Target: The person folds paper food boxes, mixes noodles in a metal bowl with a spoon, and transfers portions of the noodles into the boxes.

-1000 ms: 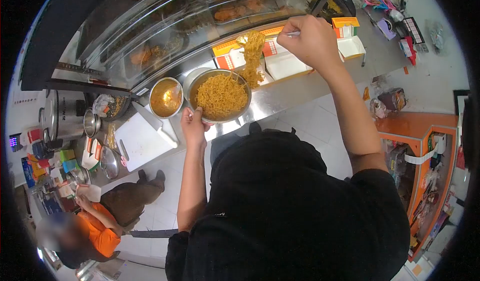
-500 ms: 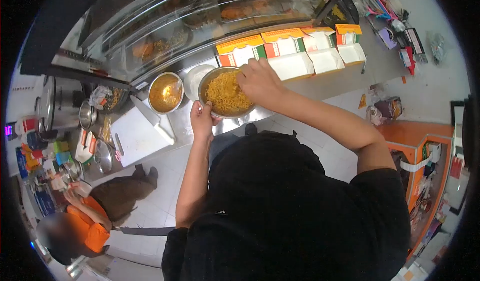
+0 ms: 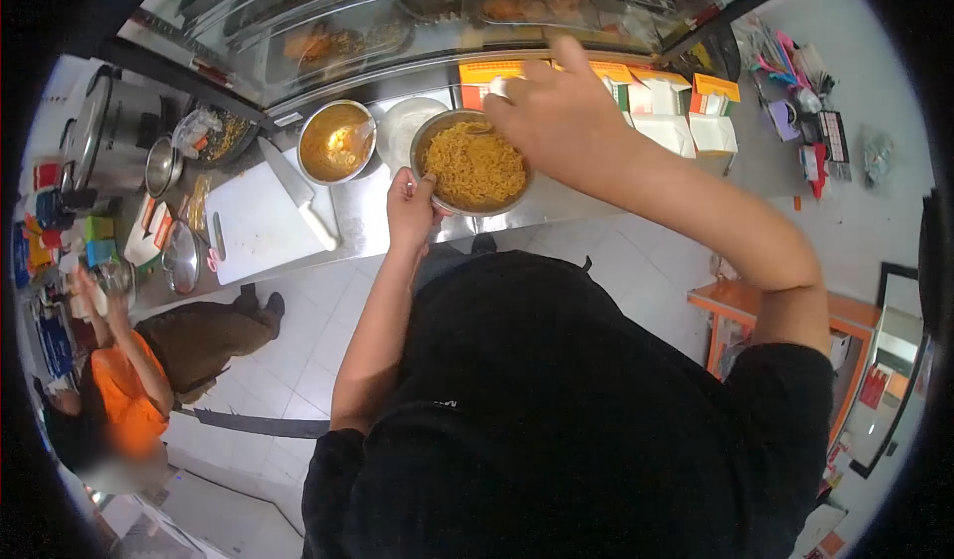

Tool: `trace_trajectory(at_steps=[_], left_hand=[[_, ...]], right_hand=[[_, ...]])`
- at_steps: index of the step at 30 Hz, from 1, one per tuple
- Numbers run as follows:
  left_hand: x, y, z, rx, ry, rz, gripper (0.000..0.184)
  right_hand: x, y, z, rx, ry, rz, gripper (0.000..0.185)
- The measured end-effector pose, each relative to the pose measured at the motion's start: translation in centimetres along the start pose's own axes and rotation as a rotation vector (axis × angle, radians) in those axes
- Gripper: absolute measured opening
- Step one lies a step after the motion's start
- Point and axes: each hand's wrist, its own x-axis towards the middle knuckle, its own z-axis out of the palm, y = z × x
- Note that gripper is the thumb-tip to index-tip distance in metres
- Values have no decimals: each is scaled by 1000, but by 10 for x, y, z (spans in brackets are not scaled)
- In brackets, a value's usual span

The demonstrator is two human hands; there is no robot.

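A metal bowl (image 3: 420,183) full of yellow-brown noodles (image 3: 475,169) sits at the front edge of the steel counter. My left hand (image 3: 410,211) grips its left rim, thumb on top. Above the bowl's right side, my right hand (image 3: 556,112) is raised with its fingers apart, and I see nothing held in it. What looks like a spoon (image 3: 479,129) lies in the noodles at the far rim. Left of the bowl are a white plate (image 3: 399,127) and another metal bowl (image 3: 316,152) with orange-brown food. Open cardboard boxes (image 3: 714,134) stand behind and right of my right hand, which partly hides them.
A knife (image 3: 298,191) lies on a white cutting board (image 3: 260,236) at the left. Behind the counter stands a glass display case (image 3: 417,52) with food trays. A large metal pot (image 3: 114,137) is at the far left. A person in orange (image 3: 129,385) works at lower left.
My right hand has lifted off the noodles, moving up and right, and its fingers have spread. My left hand stays on the bowl. The person in orange has raised their hands.
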Motion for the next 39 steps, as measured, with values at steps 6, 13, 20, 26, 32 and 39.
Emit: trace_trajectory(at_steps=[6,13,20,26,32,39], left_hand=[[-1,1,-6,9,-19,24,19],[3,4,-16,64,-34,16,6],[0,9,-17,134,-34,22,8],[6,11,-31,208,-78,-6,7],[5,20,-26,218,-89,7,6],[4,18,-11,161,-76,-11,6]], right_hand=[[-71,10,89,459,-350,544,23],[-139,14,170,502,-159,326,22],[-131,18,165,383,-100,380,26],[-132,22,166,398,-156,391,29],[-133,29,182,392,-125,392,20],[-103,-45,158,558,-141,317,18]])
